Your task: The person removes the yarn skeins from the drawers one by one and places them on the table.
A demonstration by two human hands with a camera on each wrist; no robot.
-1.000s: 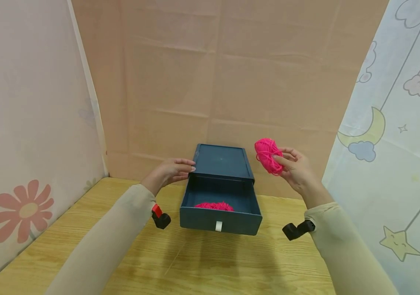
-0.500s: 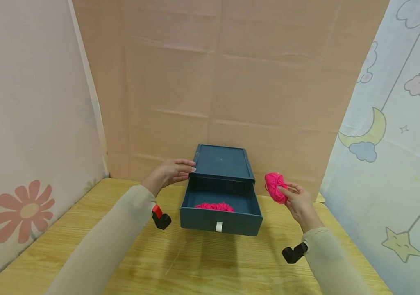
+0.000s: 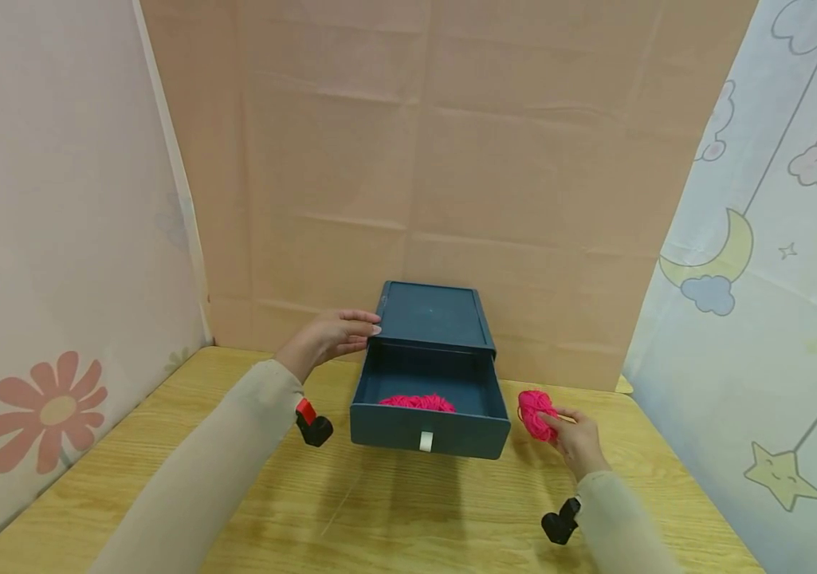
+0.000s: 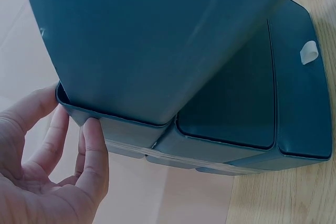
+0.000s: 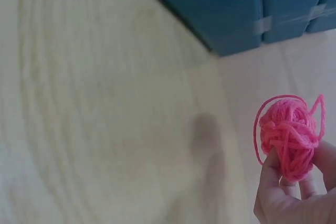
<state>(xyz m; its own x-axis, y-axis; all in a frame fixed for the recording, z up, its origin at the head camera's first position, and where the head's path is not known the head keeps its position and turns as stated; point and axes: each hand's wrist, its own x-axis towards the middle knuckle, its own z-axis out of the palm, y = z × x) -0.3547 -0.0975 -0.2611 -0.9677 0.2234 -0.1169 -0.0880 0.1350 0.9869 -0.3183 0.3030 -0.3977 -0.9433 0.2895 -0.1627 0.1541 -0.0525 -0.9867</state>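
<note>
In my right hand [image 3: 579, 438] is a bright pink ball of yarn [image 3: 537, 415], pinched between thumb and fingers. It is right of the cabinet and low over the table in the head view; a loose strand loops off the yarn ball [image 5: 287, 135] in the right wrist view. The dark blue drawer cabinet [image 3: 431, 315] has its top drawer [image 3: 408, 431] pulled out, with more pink yarn [image 3: 418, 402] inside behind the drawer front. My left hand [image 3: 325, 339] grips the cabinet's upper left front corner, fingertips [image 4: 93, 125] against the edge.
A white pull tab [image 3: 426, 441] sticks out from the top drawer, and a lower drawer has another white tab [image 4: 309, 52]. The cabinet stands on a wooden table [image 3: 272, 510] against a tan backdrop [image 3: 322, 159]. Printed side panels [image 3: 795, 287] border the table.
My right hand has lowered the ball of yarn from beside the cabinet top down toward the table on the right. The left hand and drawer have stayed where they were.
</note>
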